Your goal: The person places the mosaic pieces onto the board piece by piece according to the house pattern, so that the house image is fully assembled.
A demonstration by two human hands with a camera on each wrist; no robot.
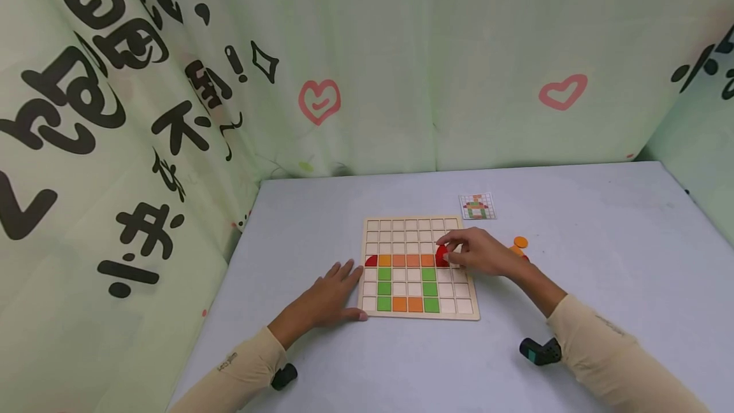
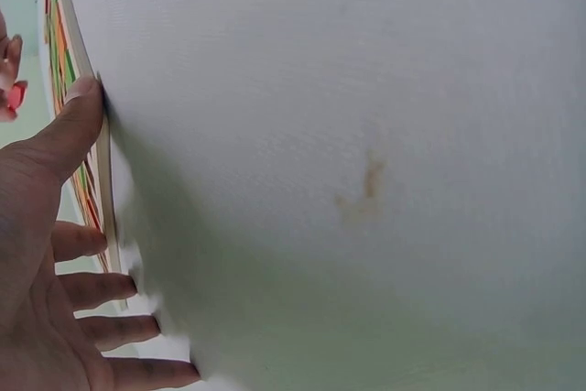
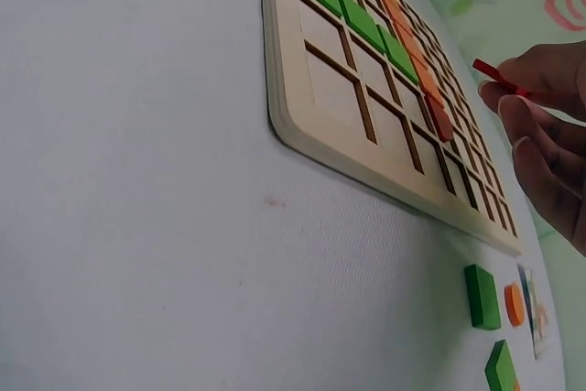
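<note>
A wooden grid board (image 1: 421, 317) lies on the table, with green squares (image 1: 384, 288), orange squares (image 1: 414, 260) and a red rounded piece (image 1: 371, 260) in its cells. My right hand (image 1: 480, 250) pinches a thin red piece (image 3: 488, 70) between thumb and fingertips, raised over the board's right side. Below it, another red piece (image 3: 439, 120) sits in a cell at the end of the orange row. At the board's left edge rests my left hand (image 1: 329, 295), fingers spread and straight. Its thumb (image 2: 81, 103) touches the rim.
Behind the board's right corner lies a small pattern card (image 1: 477, 206). Loose pieces sit right of the board, among them an orange disc (image 1: 520, 241) and green blocks (image 3: 482, 297). A patterned curtain (image 1: 378, 132) hangs behind the table.
</note>
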